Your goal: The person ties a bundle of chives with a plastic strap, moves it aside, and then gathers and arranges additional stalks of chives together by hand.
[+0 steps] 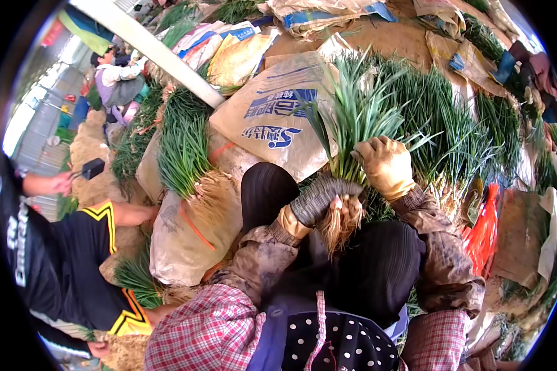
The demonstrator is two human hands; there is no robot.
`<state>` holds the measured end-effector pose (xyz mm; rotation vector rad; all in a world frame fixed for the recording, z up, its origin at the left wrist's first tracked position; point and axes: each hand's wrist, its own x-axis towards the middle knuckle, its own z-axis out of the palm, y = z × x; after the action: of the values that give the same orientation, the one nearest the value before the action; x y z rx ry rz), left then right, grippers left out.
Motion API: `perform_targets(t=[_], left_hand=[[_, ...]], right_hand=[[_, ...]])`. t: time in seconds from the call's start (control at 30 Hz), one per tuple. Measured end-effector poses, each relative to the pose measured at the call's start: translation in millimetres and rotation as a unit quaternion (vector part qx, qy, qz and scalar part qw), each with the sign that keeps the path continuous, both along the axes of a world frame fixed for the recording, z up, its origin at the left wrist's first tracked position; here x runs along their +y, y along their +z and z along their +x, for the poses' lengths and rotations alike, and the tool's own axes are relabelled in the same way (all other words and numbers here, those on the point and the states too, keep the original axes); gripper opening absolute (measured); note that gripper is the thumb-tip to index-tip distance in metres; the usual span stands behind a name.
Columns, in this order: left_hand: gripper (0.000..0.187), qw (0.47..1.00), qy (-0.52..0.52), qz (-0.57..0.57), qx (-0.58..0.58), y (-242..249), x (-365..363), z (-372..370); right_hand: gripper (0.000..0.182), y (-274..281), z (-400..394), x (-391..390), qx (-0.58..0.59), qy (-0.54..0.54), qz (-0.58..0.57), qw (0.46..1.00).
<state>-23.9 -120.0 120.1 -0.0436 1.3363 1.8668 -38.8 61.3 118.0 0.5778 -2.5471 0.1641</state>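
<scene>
A bunch of bulbed greens, apparently green garlic [359, 111], stands above the lap between two gloved hands.
The left hand [322, 196], banded in grey cord, is closed round the stems just above the bulbs [351, 209]; the right hand [384, 166] has its fingers bent against the lower leaves, though whether they pinch any I cannot tell. The long axis runs away from the body, leaf tips outward, roots [333, 238] toward the lap. It should be light, springy in the leaf, easily bruised, perhaps slick; the firm stems give the best hold. Beyond lies a printed sack [291, 117], with more bundled greens [185, 142] to its left.
</scene>
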Motion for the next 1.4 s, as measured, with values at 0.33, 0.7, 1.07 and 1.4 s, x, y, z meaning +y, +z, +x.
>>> perform_targets(t=[0.33, 0.7, 1.07, 1.4], left_hand=[[0.029, 0.995, -0.008, -0.004, 0.096, -4.2, -0.5, -8.1], [0.025, 0.948, -0.108, -0.224, 0.198, -6.6, 9.0, -2.7], [0.031, 0.897, -0.126, -0.253, 0.339, -53.5, 14.3, 4.2], [0.025, 0.997, -0.028, -0.016, 0.074, -22.0, 9.9, 12.4]], right_hand=[[0.019, -9.7, 11.9, 66.0, -0.374, -0.025, -0.658, 0.653], [0.008, 2.2, 13.9, 38.3, -0.128, -0.073, -0.181, 0.972], [0.016, -13.8, 19.5, 7.4, -0.183, 0.147, -0.197, 0.952], [0.015, -27.5, 24.9, 55.5, -0.185, -0.016, -0.43, 0.884]])
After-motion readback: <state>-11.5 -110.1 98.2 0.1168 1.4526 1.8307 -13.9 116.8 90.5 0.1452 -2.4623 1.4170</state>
